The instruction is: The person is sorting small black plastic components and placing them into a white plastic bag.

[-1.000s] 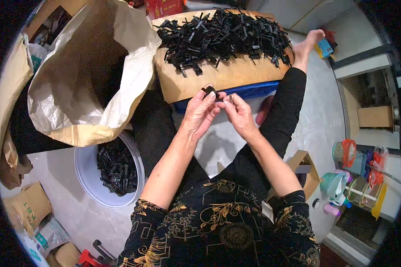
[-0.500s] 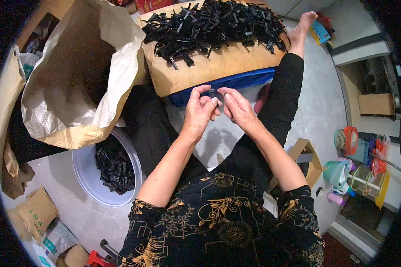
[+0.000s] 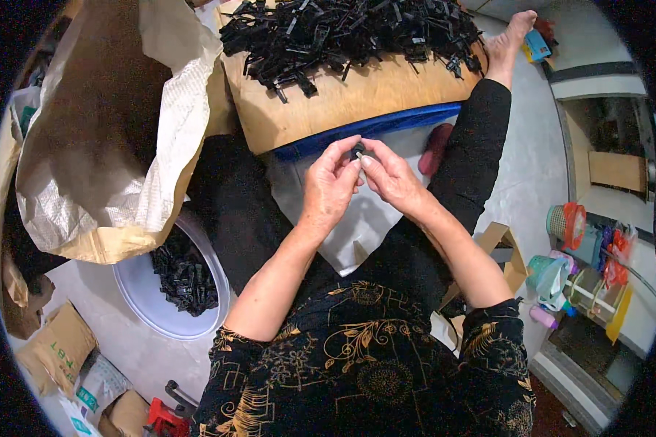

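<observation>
A small black plastic part sits between my two hands, above my lap. My left hand pinches it from the left, thumb and forefinger closed. My right hand closes on it from the right, its fingertips meeting those of the left. Fingers cover most of the part, so its full shape is hidden. Beyond my hands, a pile of black plastic parts covers the far side of a wooden board. More black parts lie in a white tub at my left.
A big open woven sack stands at the left, its edge over the tub. Blue material shows below the board. A cardboard box is beside my right leg. Brown paper sacks lie at lower left; a shelf of household items is at right.
My hands have come together, right fingertips now meeting the left ones at the small part. The whole view has shifted slightly, with the board and sack a little differently placed.
</observation>
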